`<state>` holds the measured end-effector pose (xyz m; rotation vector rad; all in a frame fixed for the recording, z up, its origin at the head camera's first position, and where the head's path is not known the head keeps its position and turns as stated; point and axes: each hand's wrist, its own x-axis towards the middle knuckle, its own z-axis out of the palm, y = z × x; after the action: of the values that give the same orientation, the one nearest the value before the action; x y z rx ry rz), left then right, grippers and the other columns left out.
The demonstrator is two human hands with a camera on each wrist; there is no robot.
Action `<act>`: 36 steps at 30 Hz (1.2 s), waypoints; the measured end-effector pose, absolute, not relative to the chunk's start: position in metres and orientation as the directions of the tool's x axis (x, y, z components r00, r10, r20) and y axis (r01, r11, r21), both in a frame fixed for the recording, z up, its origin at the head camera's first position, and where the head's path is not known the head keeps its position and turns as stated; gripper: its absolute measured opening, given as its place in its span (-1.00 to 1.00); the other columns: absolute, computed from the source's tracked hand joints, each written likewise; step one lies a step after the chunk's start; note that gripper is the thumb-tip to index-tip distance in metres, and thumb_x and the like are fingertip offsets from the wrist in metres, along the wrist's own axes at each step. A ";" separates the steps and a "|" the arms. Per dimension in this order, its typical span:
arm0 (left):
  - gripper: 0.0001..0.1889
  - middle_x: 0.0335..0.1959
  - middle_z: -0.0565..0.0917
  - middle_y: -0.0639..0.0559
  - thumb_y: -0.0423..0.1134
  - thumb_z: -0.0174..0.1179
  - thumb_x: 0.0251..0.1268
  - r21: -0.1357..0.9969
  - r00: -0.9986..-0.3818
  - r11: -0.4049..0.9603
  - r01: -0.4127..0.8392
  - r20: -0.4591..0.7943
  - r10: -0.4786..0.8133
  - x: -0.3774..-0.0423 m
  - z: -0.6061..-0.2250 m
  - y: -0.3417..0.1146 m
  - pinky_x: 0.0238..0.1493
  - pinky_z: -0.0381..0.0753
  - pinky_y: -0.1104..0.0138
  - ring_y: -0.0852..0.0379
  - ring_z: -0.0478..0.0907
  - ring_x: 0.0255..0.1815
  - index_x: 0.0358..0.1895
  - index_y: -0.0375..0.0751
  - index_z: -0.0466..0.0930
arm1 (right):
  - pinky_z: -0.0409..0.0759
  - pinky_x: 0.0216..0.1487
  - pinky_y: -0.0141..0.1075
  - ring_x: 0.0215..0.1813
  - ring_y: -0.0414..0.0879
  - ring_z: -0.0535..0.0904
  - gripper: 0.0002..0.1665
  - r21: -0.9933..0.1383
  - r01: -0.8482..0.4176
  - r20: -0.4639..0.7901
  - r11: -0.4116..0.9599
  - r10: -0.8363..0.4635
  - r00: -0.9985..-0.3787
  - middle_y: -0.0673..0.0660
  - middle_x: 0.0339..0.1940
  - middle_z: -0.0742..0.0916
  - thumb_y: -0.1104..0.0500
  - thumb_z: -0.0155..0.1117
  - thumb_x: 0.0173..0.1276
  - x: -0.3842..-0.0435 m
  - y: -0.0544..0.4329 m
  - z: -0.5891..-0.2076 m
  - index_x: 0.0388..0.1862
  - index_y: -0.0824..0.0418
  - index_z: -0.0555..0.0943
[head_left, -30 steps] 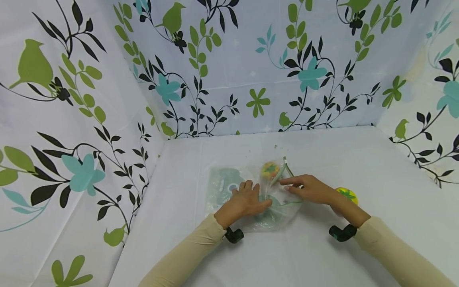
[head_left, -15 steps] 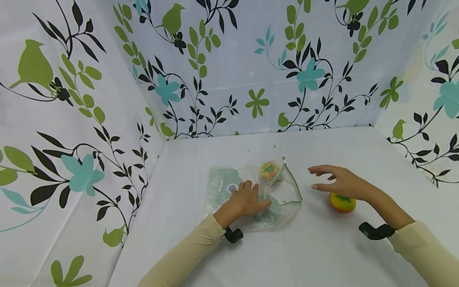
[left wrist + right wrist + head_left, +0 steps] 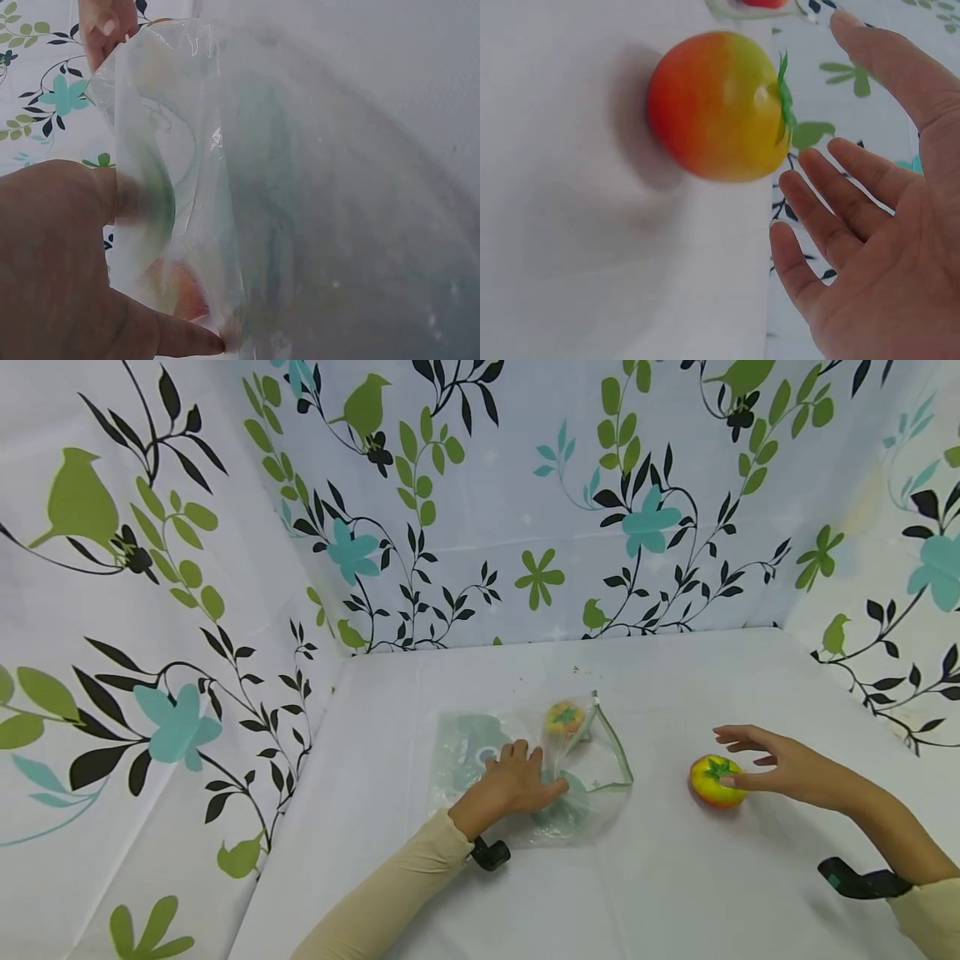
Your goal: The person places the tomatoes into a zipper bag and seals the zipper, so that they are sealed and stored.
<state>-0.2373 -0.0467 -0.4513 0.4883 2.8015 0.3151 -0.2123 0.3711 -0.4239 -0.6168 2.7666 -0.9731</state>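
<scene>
A clear plastic zip bag with a green-edged mouth lies flat on the white table. My left hand rests on it with fingers spread. Inside the bag, near its mouth, is a red-yellow tomato with a green leafy top, seen through the film. To the right of the bag sits another tomato, loose on the table. My right hand hovers right beside this one, fingers and thumb apart and holding nothing. In the right wrist view the open palm faces the loose tomato.
The white table spreads around the bag. A cloth printed with leaves and birds hangs behind it and along both sides. Dark wrist cameras, such as the right one, sit close over the table.
My right hand has let go of the bag's mouth and moved right to beside the loose tomato. The bag's mouth now stands without it. The left hand has stayed in place.
</scene>
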 end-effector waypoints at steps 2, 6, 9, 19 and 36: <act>-0.13 0.66 0.15 -0.23 0.38 -0.16 0.50 0.255 -0.902 0.921 0.294 -0.245 0.356 -0.237 -0.451 -0.046 0.48 0.24 -0.30 -0.25 0.11 0.66 0.64 -0.17 0.23 | 0.65 0.08 -0.30 0.27 -0.33 0.54 -0.16 -0.632 -0.319 -0.011 0.706 -0.420 -0.908 0.38 0.43 0.57 0.05 0.43 0.42 -0.207 0.379 -0.429 0.58 0.25 0.34; -0.14 0.66 0.15 -0.24 0.36 -0.15 0.51 0.256 -0.904 0.922 0.290 -0.244 0.352 -0.237 -0.450 -0.044 0.48 0.22 -0.31 -0.26 0.10 0.66 0.64 -0.18 0.23 | 0.69 0.09 -0.07 0.18 -0.72 0.32 -0.14 -0.649 -0.311 -0.019 0.694 -0.424 -0.906 0.41 0.44 0.54 0.07 0.43 0.41 -0.200 0.389 -0.443 0.58 0.27 0.32; -0.15 0.64 0.18 -0.25 0.35 -0.14 0.51 0.253 -0.906 0.922 0.294 -0.234 0.353 -0.236 -0.449 -0.044 0.47 0.25 -0.30 -0.26 0.12 0.65 0.62 -0.19 0.25 | 0.67 0.10 -0.10 0.18 -0.74 0.29 -0.14 -0.659 -0.317 -0.010 0.683 -0.428 -0.904 0.38 0.46 0.53 0.10 0.45 0.39 -0.196 0.392 -0.452 0.58 0.28 0.32; -0.12 0.65 0.18 -0.21 0.41 -0.14 0.49 0.255 -0.909 0.922 0.291 -0.226 0.349 -0.236 -0.451 -0.044 0.46 0.26 -0.30 -0.23 0.13 0.65 0.63 -0.16 0.26 | 0.66 0.10 0.05 0.19 -0.52 0.42 -0.20 -0.651 -0.283 -0.003 0.704 -0.374 -0.927 0.30 0.42 0.58 0.02 0.43 0.42 -0.193 0.389 -0.464 0.54 0.24 0.40; -0.14 0.65 0.18 -0.25 0.37 -0.15 0.53 0.269 -0.906 0.916 0.298 -0.224 0.360 -0.237 -0.452 -0.044 0.47 0.24 -0.32 -0.26 0.12 0.66 0.64 -0.18 0.23 | 0.65 0.08 0.04 0.10 -0.59 0.41 -0.24 -0.622 -0.241 -0.008 0.745 -0.314 -0.949 0.34 0.37 0.63 0.00 0.45 0.44 -0.194 0.385 -0.472 0.49 0.31 0.46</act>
<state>-0.2368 -0.0442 -0.4522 0.4911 2.8075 0.3329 -0.1941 0.3846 -0.4717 -0.4518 2.8286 -0.9855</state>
